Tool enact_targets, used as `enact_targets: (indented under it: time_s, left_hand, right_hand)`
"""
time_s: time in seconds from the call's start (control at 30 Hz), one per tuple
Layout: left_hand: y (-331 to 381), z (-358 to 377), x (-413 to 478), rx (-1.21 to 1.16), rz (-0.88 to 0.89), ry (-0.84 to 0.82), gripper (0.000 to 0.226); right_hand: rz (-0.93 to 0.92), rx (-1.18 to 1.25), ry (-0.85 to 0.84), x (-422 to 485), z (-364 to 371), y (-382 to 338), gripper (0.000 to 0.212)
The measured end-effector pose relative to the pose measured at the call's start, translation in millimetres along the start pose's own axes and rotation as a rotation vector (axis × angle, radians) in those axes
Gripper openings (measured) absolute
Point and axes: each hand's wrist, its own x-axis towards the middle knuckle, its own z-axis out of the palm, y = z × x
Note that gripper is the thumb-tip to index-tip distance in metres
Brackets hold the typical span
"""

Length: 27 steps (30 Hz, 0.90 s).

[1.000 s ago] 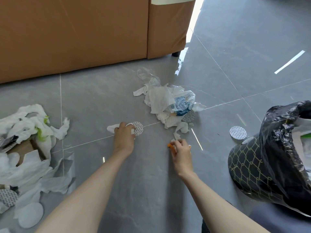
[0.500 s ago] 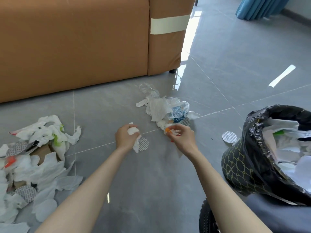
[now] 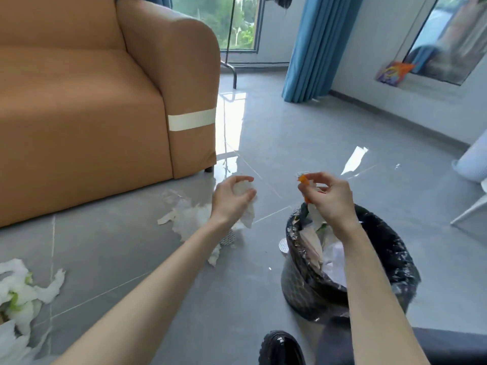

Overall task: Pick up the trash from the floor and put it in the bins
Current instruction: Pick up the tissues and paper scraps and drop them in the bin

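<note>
Since half a second before, both my hands had come up off the floor, and my view had lifted to take in the sofa (image 3: 79,114) and curtain (image 3: 316,46). My right hand (image 3: 330,196) had swung over the bin (image 3: 390,262); my left hand (image 3: 232,198) hung above the middle pile (image 3: 192,219).

I could read no writing anywhere; a blank pale tape strip (image 3: 191,121) crossed the sofa arm.

My left fingers (image 3: 243,179) were curled shut round a white tissue (image 3: 246,206), its tail hanging below my palm. My right thumb and fingertips pinched an orange scrap (image 3: 303,179) along with some white paper, held right above the bin's open mouth, not yet let go.

I counted one bin, lined with a black bag and already holding paper; two piles of white trash left on the floor, one beneath my left hand and one at the left edge (image 3: 23,293); and two round patterned discs, one (image 3: 228,238) under my left forearm and one (image 3: 283,245) touching the bin's left side. One black shoe (image 3: 280,347) showed at the bottom.
</note>
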Motion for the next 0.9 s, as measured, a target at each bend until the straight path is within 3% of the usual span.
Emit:
enact_targets:
  time_s: [0.2, 0.47, 0.7, 0.9]
  left_hand:
    - [43.4, 88.6, -16.9, -0.066, 0.063, -0.188, 0.023]
    - [24.4, 130.6, -45.8, -0.063, -0.052, -0.463, 0.04]
    - [24.7, 94.3, -43.1, -0.046, -0.065, -0.318, 0.039]
    - [9.6, 63.6, -40.4, 0.021, -0.088, -0.205, 0.037]
  right_hand:
    - [0.15, -0.061, 0.192, -1.2, -66.1, 30.0, 0.021]
    - [0.232, -0.271, 0.18, -14.9, -83.4, 47.9, 0.024]
    - [0.204, -0.231, 0.062, -17.1, -59.1, 35.8, 0.026]
    - [0.214, -0.416, -0.303, -34.9, 1.7, 51.0, 0.035]
